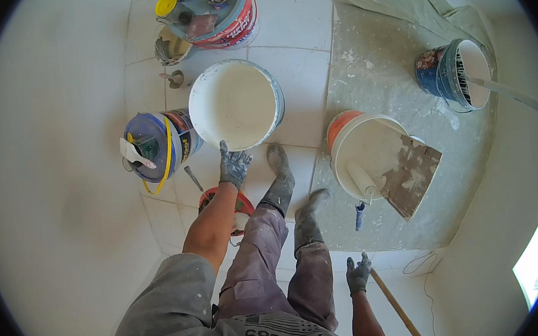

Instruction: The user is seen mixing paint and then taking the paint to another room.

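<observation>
My left hand (235,165), in a paint-smeared grey glove, reaches forward with its fingers apart. Its fingertips are at the near rim of a large white bucket (196,104) of cream-coloured paint or paste; whether they touch it I cannot tell. My right hand (359,274), gloved too, is held out low on the right with thumb and fingers apart and nothing in it. Close beside it slants a wooden pole (397,306). Beneath my left forearm sits a red container (245,203), partly hidden, with a thin-handled tool (193,178) sticking up.
A paint roller (361,181) and a stained board (412,179) rest on an orange-and-white bucket (340,127) at right. Farther right, a blue bucket (432,76) holds a pole. Lidded buckets (180,127) stand left. A drop cloth (374,65) covers the right floor.
</observation>
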`<state>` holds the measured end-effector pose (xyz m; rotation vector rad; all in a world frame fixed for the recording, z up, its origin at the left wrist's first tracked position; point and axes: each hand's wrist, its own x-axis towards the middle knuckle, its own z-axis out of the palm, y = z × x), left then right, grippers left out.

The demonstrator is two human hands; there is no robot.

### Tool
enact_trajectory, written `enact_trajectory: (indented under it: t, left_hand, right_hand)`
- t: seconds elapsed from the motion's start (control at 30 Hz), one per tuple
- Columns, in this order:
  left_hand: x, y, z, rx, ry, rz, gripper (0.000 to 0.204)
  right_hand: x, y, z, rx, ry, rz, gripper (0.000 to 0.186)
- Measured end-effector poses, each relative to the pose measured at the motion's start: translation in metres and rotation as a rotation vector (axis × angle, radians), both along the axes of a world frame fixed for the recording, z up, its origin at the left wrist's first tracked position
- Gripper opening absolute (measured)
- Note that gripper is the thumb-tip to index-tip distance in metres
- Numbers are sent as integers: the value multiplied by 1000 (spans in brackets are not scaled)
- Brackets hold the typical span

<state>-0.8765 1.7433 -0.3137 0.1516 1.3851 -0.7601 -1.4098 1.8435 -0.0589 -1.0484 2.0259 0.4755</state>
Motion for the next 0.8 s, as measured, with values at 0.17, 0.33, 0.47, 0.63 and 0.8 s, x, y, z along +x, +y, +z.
enact_trajectory:
  t: [0.17, 0.33, 0.47, 0.63, 0.8]
  left_hand:
    - [6, -54, 30, 331, -610, -902, 40]
    - [-19, -87, 105, 340, -711, -1029, 32]
    - [-49, -107, 221, 286, -741, -1130, 40]
    - [-12, -91, 390, 192, -814, -1246, 36]
    - [7, -131, 509, -92, -950, -1205, 36]
  right_hand:
    - [74, -63, 17, -59, -137, -72, 59]
    - [137, -135, 66, -97, -331, -97, 53]
    - [125, -175, 75, -259, -375, -60, 51]
    - [151, -221, 133, -367, -326, 172, 51]
    - [122, -220, 147, -445, -234, 133, 45]
